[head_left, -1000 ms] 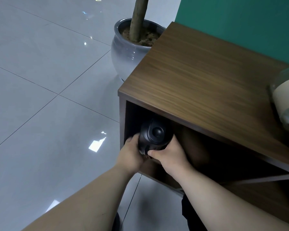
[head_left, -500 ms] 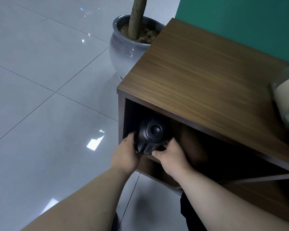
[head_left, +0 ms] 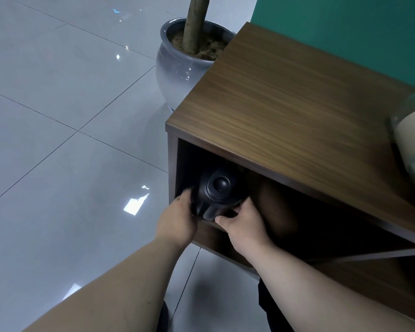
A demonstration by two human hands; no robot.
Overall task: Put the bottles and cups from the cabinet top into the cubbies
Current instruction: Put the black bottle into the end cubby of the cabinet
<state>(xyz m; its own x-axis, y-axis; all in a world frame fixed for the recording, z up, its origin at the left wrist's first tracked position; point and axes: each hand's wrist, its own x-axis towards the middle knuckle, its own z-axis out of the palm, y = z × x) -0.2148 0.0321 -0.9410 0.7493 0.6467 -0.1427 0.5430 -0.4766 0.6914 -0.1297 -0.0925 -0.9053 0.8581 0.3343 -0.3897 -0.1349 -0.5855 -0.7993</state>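
Left hand [head_left: 177,222] fingers curl round the left side of the black bottle [head_left: 215,195], fingertips blurred at its edge. Right hand [head_left: 243,226] grips the lower right side, thumb across the near bottom rim. Both hands clamped on it, one per flank.

Bottle sits inside the top-left cubby [head_left: 297,212], at the left end close to the side wall, lid end with its round cap facing the camera. Looks roughly upright or leaning toward the opening; can't tell if the base touches the cubby floor, hands cover it.

Obstructions: cabinet top [head_left: 285,104] overhangs the bottle's far side, so only lid and upper body show. Rest of the cubby to the right is dark, with a brownish reflection on the back panel; contents not discernible. Lower cubby below is mostly hidden behind the forearms.

On the cabinet top, right edge of view: a clear domed-lid cup [head_left: 412,140] with pale contents, cropped by the frame, well apart from the hands.

Left of the cabinet: grey ceramic planter [head_left: 180,68] holding soil and a trunk, just beside the cabinet's back-left corner. Glossy grey tile floor [head_left: 58,140]; green wall [head_left: 345,27] behind.
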